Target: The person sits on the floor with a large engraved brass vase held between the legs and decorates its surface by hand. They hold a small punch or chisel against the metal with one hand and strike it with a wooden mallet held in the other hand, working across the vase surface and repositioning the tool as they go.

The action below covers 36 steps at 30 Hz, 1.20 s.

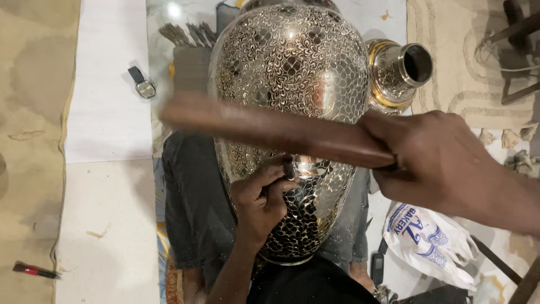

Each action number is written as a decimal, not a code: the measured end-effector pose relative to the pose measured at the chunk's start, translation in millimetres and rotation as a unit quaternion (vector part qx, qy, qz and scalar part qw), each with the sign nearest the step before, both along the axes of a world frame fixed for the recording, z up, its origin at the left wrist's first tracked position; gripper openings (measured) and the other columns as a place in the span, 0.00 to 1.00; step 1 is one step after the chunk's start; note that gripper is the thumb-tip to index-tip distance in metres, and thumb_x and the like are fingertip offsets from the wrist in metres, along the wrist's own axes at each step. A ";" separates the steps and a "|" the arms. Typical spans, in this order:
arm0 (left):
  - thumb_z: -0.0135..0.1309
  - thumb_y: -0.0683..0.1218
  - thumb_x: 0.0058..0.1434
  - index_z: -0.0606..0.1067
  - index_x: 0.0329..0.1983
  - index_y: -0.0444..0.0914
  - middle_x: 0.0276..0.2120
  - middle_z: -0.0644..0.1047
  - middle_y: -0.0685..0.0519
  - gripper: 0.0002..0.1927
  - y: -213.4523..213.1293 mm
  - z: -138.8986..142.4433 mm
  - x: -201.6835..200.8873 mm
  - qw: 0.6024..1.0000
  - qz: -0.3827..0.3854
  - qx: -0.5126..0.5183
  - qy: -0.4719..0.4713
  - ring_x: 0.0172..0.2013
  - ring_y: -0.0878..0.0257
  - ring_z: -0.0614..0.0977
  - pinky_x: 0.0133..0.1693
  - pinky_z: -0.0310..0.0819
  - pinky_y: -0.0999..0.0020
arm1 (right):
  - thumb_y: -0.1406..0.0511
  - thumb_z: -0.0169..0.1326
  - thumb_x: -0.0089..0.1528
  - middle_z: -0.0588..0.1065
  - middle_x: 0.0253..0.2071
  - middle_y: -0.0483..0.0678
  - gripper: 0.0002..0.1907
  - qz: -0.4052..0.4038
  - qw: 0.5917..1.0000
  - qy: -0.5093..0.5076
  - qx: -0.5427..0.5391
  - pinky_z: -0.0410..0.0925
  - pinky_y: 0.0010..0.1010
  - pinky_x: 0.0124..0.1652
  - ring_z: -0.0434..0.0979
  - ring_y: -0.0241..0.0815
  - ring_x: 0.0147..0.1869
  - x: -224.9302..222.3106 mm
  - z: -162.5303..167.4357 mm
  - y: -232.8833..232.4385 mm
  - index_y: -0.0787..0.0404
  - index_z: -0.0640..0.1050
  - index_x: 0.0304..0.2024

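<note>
A large, egg-shaped metal vase [292, 84] with a dense engraved pattern of silver scrollwork over a dark ground lies across the person's lap, its wide body filling the middle of the view and its lower end resting between the legs in dark grey trousers [188, 208]. The top of the vase is cut off by the upper edge of the view.

The left hand [261, 197] is closed around a small dark chisel-like tool [288, 168], whose tip presses against the vase surface near a bright glint. Most of the tool is hidden inside the fingers, so its shape is hard to make out.

The right hand [436, 163] is clenched around one end of a long brown wooden stick [270, 128], which crosses in front of the vase just above the left hand. The stick is blurred, most of all at its far end, and its outline there cannot be told exactly.

Behind the vase, to the right, a smaller gold-and-silver metal vessel [396, 70] lies on its side with its open mouth showing, partly hidden by the big vase. A wristwatch [142, 83] lies on the white cloth [107, 112] to the left, and a red-handled tool [34, 271] lies near the lower left corner. A white plastic bag with blue print [427, 242] sits under the right forearm, beside a small dark phone-like object [378, 267].
</note>
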<state>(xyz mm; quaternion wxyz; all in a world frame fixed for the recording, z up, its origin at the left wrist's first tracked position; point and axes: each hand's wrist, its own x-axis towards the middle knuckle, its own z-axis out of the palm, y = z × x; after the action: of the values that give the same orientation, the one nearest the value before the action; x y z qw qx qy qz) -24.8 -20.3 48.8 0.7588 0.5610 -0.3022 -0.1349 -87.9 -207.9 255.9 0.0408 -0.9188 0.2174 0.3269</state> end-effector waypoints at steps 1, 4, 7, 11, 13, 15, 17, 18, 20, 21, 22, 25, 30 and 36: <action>0.55 0.32 0.63 0.78 0.52 0.33 0.38 0.85 0.48 0.15 0.3 -1.0 -0.2 1.000 -0.005 0.004 0.007 0.36 0.64 0.88 0.36 0.86 0.74 | 0.70 0.57 0.51 0.74 0.20 0.46 0.13 -0.034 0.992 -0.101 0.069 0.69 0.32 0.23 0.76 0.38 0.19 -2.2 0.0 -1.5 0.59 0.73 0.39; 0.52 0.34 0.64 0.79 0.51 0.35 0.36 0.85 0.51 0.14 0.1 -2.7 1.5 1.000 -0.008 0.020 0.001 0.33 0.66 0.88 0.33 0.86 0.75 | 0.70 0.57 0.48 0.75 0.18 0.47 0.17 -0.025 0.990 -0.103 0.097 0.70 0.30 0.23 0.78 0.38 0.19 -6.7 -0.6 -6.4 0.60 0.73 0.40; 0.58 0.37 0.67 0.81 0.47 0.38 0.34 0.85 0.52 0.07 0.3 -1.0 2.2 0.999 0.002 0.031 -0.038 0.31 0.67 0.88 0.31 0.83 0.76 | 0.67 0.57 0.52 0.76 0.19 0.47 0.17 0.029 0.999 0.031 -0.017 0.70 0.32 0.25 0.77 0.41 0.20 -10.0 -1.1 -4.8 0.55 0.72 0.45; 0.56 0.37 0.67 0.79 0.49 0.34 0.33 0.84 0.52 0.09 -0.1 0.9 1.7 1.000 -0.003 0.012 -0.014 0.30 0.68 0.87 0.30 0.82 0.75 | 0.69 0.54 0.56 0.75 0.22 0.44 0.09 -0.050 0.956 -0.214 0.196 0.71 0.25 0.22 0.76 0.34 0.19 -8.3 -5.6 1.0 0.59 0.73 0.39; 0.55 0.37 0.68 0.79 0.48 0.35 0.33 0.84 0.52 0.07 -0.8 -0.7 2.5 1.000 -0.005 -0.003 -0.012 0.30 0.68 0.87 0.30 0.83 0.76 | 0.67 0.55 0.56 0.75 0.21 0.46 0.13 0.006 0.999 0.008 0.053 0.69 0.30 0.24 0.76 0.38 0.19 -7.5 -5.3 1.2 0.55 0.72 0.43; 0.54 0.37 0.71 0.79 0.47 0.36 0.36 0.85 0.50 0.05 -0.3 -3.3 3.1 1.000 -0.006 -0.015 -0.023 0.33 0.67 0.88 0.33 0.84 0.74 | 0.67 0.57 0.53 0.75 0.19 0.47 0.15 0.018 0.997 0.070 0.007 0.68 0.32 0.24 0.74 0.40 0.18 -8.0 -3.0 -0.4 0.54 0.72 0.43; 0.52 0.36 0.68 0.80 0.43 0.37 0.33 0.85 0.51 0.07 1.4 -6.1 4.4 0.998 -0.013 0.038 -0.039 0.29 0.68 0.86 0.29 0.81 0.76 | 0.67 0.59 0.47 0.75 0.17 0.48 0.17 -0.009 0.997 -0.025 0.071 0.68 0.31 0.22 0.73 0.41 0.17 -10.2 -0.2 -2.6 0.58 0.73 0.39; 0.51 0.36 0.67 0.80 0.41 0.38 0.32 0.85 0.52 0.08 2.7 -7.0 4.4 0.997 -0.018 0.064 -0.046 0.26 0.69 0.85 0.27 0.80 0.77 | 0.67 0.58 0.51 0.76 0.18 0.47 0.15 0.000 0.999 0.040 0.029 0.68 0.30 0.22 0.74 0.39 0.18 -11.9 0.3 -2.8 0.57 0.73 0.40; 0.52 0.36 0.69 0.79 0.48 0.37 0.37 0.85 0.49 0.08 1.4 -9.0 5.3 0.998 0.007 0.033 -0.061 0.34 0.64 0.88 0.35 0.86 0.74 | 0.67 0.54 0.58 0.77 0.20 0.44 0.09 0.023 0.985 0.162 -0.061 0.69 0.29 0.22 0.76 0.35 0.18 -15.9 -0.8 -2.1 0.55 0.74 0.42; 0.53 0.36 0.70 0.79 0.52 0.37 0.40 0.85 0.47 0.10 1.5 -9.4 5.5 0.997 0.016 0.018 -0.068 0.37 0.62 0.89 0.39 0.89 0.72 | 0.68 0.56 0.56 0.77 0.20 0.44 0.12 -0.028 0.998 0.052 0.026 0.68 0.28 0.21 0.75 0.34 0.18 -18.0 -4.1 0.2 0.57 0.75 0.43; 0.53 0.36 0.70 0.79 0.52 0.38 0.40 0.85 0.47 0.11 1.4 -10.0 6.2 0.998 0.004 0.017 -0.063 0.37 0.62 0.89 0.38 0.89 0.73 | 0.68 0.57 0.54 0.77 0.20 0.44 0.14 -0.077 0.989 -0.058 0.113 0.67 0.27 0.19 0.75 0.34 0.17 -19.6 -9.7 3.6 0.60 0.76 0.44; 0.54 0.36 0.69 0.79 0.54 0.41 0.39 0.85 0.47 0.13 3.0 -11.7 10.8 0.999 -0.028 0.020 -0.037 0.35 0.62 0.90 0.38 0.89 0.73 | 0.68 0.64 0.51 0.77 0.17 0.50 0.16 -0.200 0.949 -0.149 0.193 0.64 0.31 0.18 0.73 0.37 0.15 -24.3 -24.4 7.7 0.64 0.79 0.42; 0.53 0.34 0.68 0.79 0.55 0.41 0.41 0.85 0.44 0.16 5.1 -14.5 15.1 0.996 -0.051 0.032 -0.058 0.37 0.60 0.90 0.35 0.87 0.73 | 0.67 0.68 0.47 0.78 0.17 0.49 0.21 -0.185 0.941 -0.210 0.191 0.65 0.30 0.17 0.74 0.36 0.15 -36.3 -42.3 0.3 0.62 0.81 0.42; 0.51 0.33 0.69 0.80 0.55 0.42 0.39 0.86 0.46 0.17 4.4 -18.9 16.8 0.996 -0.084 0.030 -0.011 0.37 0.61 0.90 0.40 0.90 0.72 | 0.70 0.66 0.47 0.80 0.24 0.45 0.22 -0.108 0.918 -0.311 0.221 0.71 0.25 0.19 0.79 0.31 0.20 -49.0 -50.5 -10.4 0.66 0.80 0.45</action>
<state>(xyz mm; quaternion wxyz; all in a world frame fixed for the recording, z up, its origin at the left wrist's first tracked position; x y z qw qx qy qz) -8.0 -15.9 29.9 0.7240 0.5578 -0.3523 -0.2012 -136.9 -218.3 205.4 0.3433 -0.9127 0.2137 0.0584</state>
